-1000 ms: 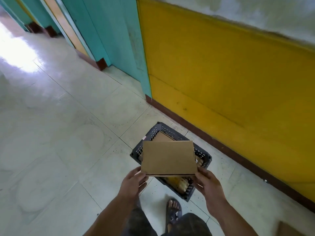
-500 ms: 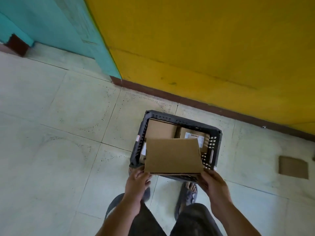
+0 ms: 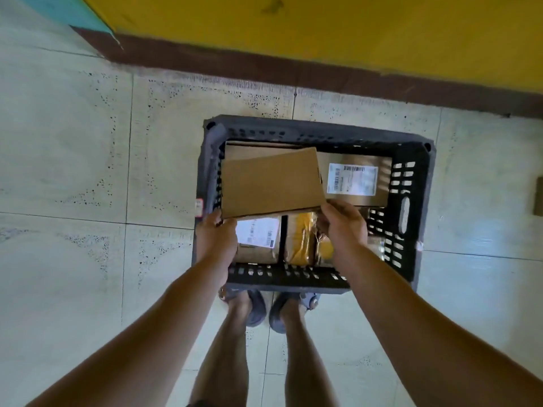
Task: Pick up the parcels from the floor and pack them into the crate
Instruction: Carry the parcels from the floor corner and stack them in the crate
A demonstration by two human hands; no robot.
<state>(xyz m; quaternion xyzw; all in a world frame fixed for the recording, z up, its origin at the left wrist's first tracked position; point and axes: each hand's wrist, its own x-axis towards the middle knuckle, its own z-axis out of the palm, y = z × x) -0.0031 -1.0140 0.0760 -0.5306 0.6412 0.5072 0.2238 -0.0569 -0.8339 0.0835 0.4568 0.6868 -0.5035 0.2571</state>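
1. I'm looking straight down into the black perforated plastic crate (image 3: 411, 207), which sits on the pale tiled floor (image 3: 73, 171) close to the yellow wall with its brown skirting (image 3: 323, 77).
2. My left hand (image 3: 216, 239) is closed on the near left corner of the flat brown cardboard parcel (image 3: 270, 183), thumb on top; my right hand (image 3: 342, 223) pinches the near right corner, fingers curled round the edge.
3. The parcel hangs tilted over the crate's left half, inside the rim line but, as I judge it, not yet resting on anything.
4. Already packed: a brown box with a white shipping label (image 3: 352, 179) at the far right, another labelled parcel (image 3: 258, 236) at the near left, and a parcel bound in yellow tape (image 3: 302, 239) near the middle. A further brown box shows just behind the one I hold.
5. So the crate looks well filled, and this piece goes on as an upper layer.
6. Left to do: lower and release it. At the right edge of view a brown shape (image 3: 539, 198) lies on the floor, likely another parcel, though I can't tell for sure.
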